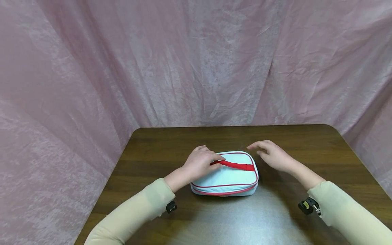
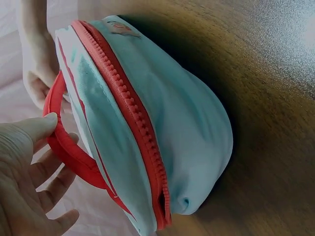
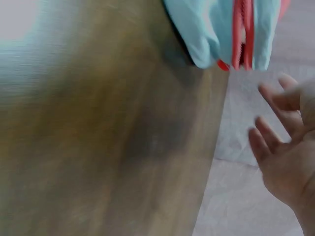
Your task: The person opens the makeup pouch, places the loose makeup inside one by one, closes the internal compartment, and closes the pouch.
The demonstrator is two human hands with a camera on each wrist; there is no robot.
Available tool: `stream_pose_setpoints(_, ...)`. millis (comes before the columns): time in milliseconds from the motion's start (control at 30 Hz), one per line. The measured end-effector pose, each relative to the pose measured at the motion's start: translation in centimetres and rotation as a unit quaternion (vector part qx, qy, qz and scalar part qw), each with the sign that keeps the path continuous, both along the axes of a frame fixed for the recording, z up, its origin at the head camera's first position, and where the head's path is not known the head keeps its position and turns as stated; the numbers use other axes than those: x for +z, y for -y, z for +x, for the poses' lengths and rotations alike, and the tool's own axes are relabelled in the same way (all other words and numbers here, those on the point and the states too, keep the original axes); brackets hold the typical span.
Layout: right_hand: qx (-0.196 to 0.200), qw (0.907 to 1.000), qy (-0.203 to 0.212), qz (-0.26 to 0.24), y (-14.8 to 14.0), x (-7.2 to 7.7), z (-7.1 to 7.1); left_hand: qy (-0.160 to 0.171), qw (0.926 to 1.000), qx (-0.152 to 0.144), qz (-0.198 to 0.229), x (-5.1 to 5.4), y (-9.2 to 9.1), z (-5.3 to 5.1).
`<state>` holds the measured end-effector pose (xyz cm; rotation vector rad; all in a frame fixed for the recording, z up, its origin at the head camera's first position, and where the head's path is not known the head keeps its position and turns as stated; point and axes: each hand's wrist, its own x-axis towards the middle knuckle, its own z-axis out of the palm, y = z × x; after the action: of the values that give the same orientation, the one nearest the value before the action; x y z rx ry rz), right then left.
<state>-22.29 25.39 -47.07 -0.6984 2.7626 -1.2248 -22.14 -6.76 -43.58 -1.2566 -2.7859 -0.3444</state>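
Observation:
A pale blue zippered bag with red piping lies on the table. My left hand pinches its red carrying strap near the strap's left part. In the left wrist view the thumb lies on the strap, with the fingers curled behind it. Along the bag's front runs a red zipper, a small printed label beside it. My right hand hovers just right of the bag, apart from it, fingers loosely bent with nothing in them; it is also in the right wrist view.
The dark brown wooden table has rounded far corners and reflects light near its front. Pink velvet curtain hangs behind and at both sides. A small black device is strapped at the right wrist, another at the left.

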Motion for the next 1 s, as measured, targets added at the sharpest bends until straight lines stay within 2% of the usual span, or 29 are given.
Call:
stream_pose_setpoints(67, 0.028, 0.9979, 0.057, -0.014, 0.1, 0.1, -1.2, -0.001, 1.0000, 0.002, -0.001, 0.0, -0.1, 0.0)
stream_pose_setpoints(167, 0.063, 0.9907, 0.118, -0.028, 0.1, 0.1, -2.6, -0.002, 1.0000, 0.004, -0.002, -0.1, -0.1, 0.0)
stream_pose_setpoints(333, 0.100, 0.9789, 0.175, -0.036, 0.3, -0.3, -4.1, -0.001, 1.0000, 0.006, 0.000, -0.2, -0.2, 0.0)
stream_pose_setpoints(500, 0.123, 0.9702, 0.205, -0.041, 0.7, -0.7, -5.0, -0.002, 0.9999, 0.009, 0.005, -0.2, -0.1, 0.1)
stream_pose_setpoints(667, 0.127, 0.9628, 0.233, -0.049, 0.7, -1.3, -5.4, -0.002, 1.0000, 0.008, 0.000, -0.3, -0.1, 0.1)
stream_pose_setpoints(1000, 0.133, 0.9605, 0.237, -0.058, 1.1, -2.1, -5.7, -0.004, 0.9999, 0.013, 0.000, -0.3, -0.1, 0.1)
